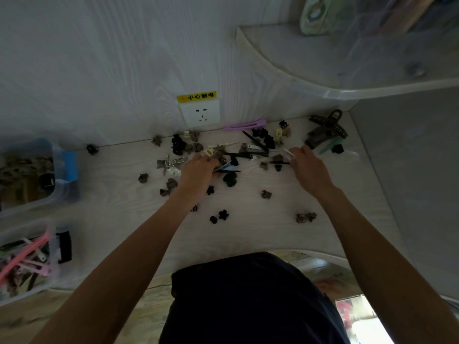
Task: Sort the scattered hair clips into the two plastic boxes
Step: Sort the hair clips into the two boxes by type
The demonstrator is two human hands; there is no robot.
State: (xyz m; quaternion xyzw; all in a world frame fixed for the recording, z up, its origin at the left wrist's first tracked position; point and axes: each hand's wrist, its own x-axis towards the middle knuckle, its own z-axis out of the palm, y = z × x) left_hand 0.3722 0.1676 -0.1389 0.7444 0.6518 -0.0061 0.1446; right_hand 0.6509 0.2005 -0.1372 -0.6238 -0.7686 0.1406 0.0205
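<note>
Now | L hand grips dark clips | R hand pinches white clip

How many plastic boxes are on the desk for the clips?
2, both at the left edge: the blue-latched box farther back holding small claw clips, and the nearer box holding long pink clips. Both are cut off by the frame.

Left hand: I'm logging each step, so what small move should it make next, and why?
Probably carry its load to the near box of long clips. The left hand already grips dark slim clips, and that box holds similar flat clips.
</note>
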